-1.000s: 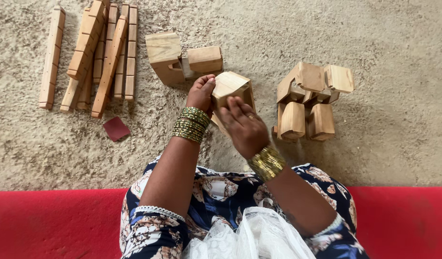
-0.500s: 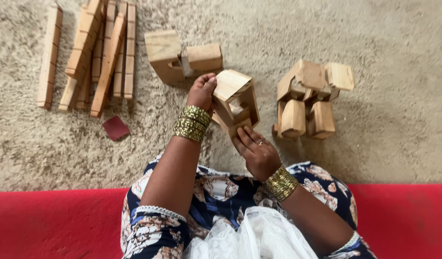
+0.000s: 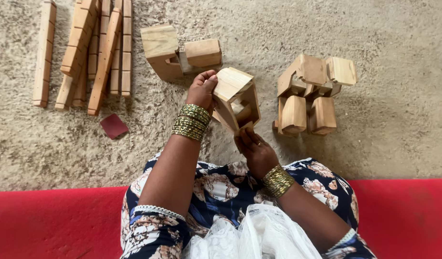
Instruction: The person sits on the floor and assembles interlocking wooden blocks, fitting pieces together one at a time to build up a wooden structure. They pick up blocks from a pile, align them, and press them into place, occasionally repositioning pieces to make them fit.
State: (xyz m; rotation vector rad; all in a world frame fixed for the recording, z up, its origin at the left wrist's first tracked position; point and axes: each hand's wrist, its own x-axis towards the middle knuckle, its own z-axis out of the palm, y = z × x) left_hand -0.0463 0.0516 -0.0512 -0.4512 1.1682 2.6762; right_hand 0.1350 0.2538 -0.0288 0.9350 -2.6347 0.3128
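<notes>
A light wooden piece (image 3: pixel 236 98) with an open frame and a block-like top is held above the sandy ground in front of me. My left hand (image 3: pixel 200 91) grips its upper left side, thumb against the top block. My right hand (image 3: pixel 254 151) holds its lower end from below, fingers curled under the frame. Both wrists wear stacks of gold bangles.
A similar wooden piece (image 3: pixel 177 53) lies just beyond my left hand. A cluster of several joined wooden pieces (image 3: pixel 313 93) sits to the right. Long wooden slats (image 3: pixel 86 50) lie at far left, with a small dark red square (image 3: pixel 114 125) near them. A red mat (image 3: pixel 53 223) borders the near edge.
My right hand slid from the top of the wooden piece down to its lower end, and the piece tilted so its open frame now shows.
</notes>
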